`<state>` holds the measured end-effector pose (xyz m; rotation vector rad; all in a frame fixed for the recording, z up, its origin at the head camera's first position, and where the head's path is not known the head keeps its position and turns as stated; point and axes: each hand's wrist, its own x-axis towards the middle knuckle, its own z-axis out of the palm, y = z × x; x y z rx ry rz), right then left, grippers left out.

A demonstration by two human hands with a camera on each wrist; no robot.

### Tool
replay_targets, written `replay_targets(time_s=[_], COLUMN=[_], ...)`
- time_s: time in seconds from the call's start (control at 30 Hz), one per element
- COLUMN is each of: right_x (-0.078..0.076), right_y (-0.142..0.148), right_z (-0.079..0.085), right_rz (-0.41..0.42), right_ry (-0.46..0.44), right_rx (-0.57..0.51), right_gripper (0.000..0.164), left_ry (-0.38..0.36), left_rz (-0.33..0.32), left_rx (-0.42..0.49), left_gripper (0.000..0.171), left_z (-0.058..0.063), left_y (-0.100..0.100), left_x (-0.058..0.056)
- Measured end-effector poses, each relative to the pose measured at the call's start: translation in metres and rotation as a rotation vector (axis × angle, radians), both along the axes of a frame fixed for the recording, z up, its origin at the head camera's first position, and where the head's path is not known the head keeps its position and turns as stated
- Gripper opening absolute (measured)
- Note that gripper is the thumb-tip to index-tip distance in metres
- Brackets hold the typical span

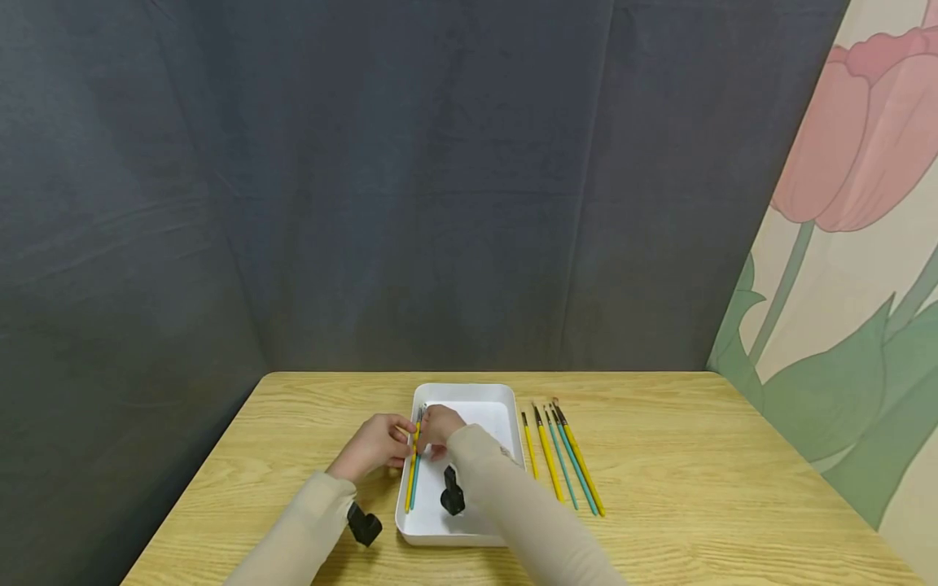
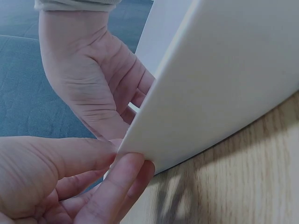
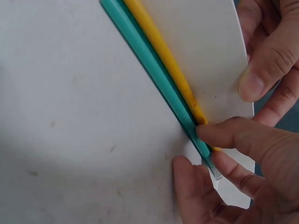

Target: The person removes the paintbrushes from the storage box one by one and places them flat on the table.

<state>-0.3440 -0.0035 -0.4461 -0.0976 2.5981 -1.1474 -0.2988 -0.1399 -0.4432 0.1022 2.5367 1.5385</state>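
Observation:
A white tray [image 1: 484,415] lies on the table, with my left hand [image 1: 374,448] at its left wall. In the left wrist view, the thumb and fingers of that hand [image 2: 93,177] pinch the tray's rim [image 2: 161,88]. Inside the tray, a yellow paintbrush [image 3: 168,56] and a teal paintbrush [image 3: 149,70] lie side by side along the left wall. My right hand [image 1: 442,426] reaches in over them. Its thumb and finger pinch the teal paintbrush near the ferrule, as the right wrist view shows; the bristles are mostly hidden by the hand [image 3: 247,168].
Right of the tray, several yellow and teal paintbrushes [image 1: 547,456] lie in a row on the wooden table [image 1: 696,464], bristles pointing away. Dark cloth [image 1: 440,203] hangs behind and at the left. A wall painted with tulips [image 1: 843,325] stands at the right.

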Motion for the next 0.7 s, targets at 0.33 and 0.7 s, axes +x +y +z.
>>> replay_targets(time_s=[0.33, 0.7], right_x=[0.0044, -0.0019], right_y=[0.0000, 0.0033], right_z=[0.0019, -0.0018], right_rz=[0.005, 0.003], right_ry=[0.014, -0.016], right_rx=[0.052, 0.032], right_gripper=[0.032, 0.029], left_ry=[-0.012, -0.013], left_rz=[0.005, 0.004], left_rx=[0.003, -0.001], left_gripper=[0.029, 0.030], left_z=[0.0006, 0.0008], left_y=[0.0011, 0.0012], left_x=[-0.0001, 0.0005])
